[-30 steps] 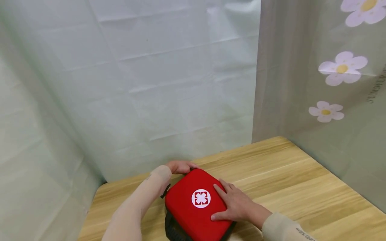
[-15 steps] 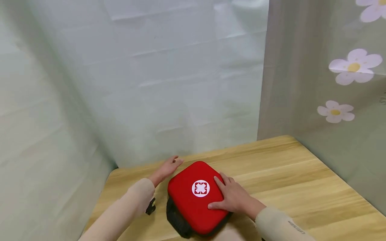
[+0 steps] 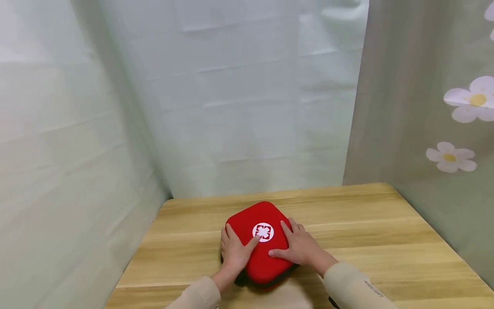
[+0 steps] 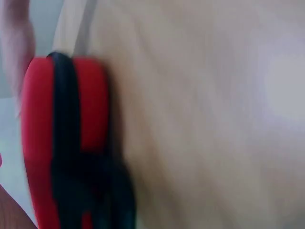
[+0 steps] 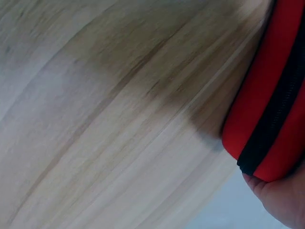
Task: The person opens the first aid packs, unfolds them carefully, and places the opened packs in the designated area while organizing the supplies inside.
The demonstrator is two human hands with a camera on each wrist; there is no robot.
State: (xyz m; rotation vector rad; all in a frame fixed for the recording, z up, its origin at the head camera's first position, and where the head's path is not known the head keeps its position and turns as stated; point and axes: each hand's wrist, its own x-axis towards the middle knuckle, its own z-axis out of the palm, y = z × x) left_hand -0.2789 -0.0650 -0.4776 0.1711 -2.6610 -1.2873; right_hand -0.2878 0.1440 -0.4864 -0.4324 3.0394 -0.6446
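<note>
A red zipped first-aid case (image 3: 266,266) lies on the wooden table, turned cornerwise, with a white cross emblem on its lid. My left hand (image 3: 236,253) rests on its left side, thumb on the lid near the emblem and fingers extended along the edge. On the right side, my right hand (image 3: 302,248) lies with its fingers spread and its thumb flat on the lid. The left wrist view shows the case's black zipper band (image 4: 66,105) and a black strap (image 4: 121,191), both blurred. In the right wrist view, a black zipper (image 5: 276,109) runs along the case's side.
The wooden table (image 3: 370,227) extends to both sides of the case. Pale cloth sheets (image 3: 247,107) hang behind and to the left. At the right stands a grey-green curtain (image 3: 405,107) with printed flowers.
My left hand has left the case's far corner, swung out left and come down on its left side. My right hand has stayed on the case. The head view has shifted left.
</note>
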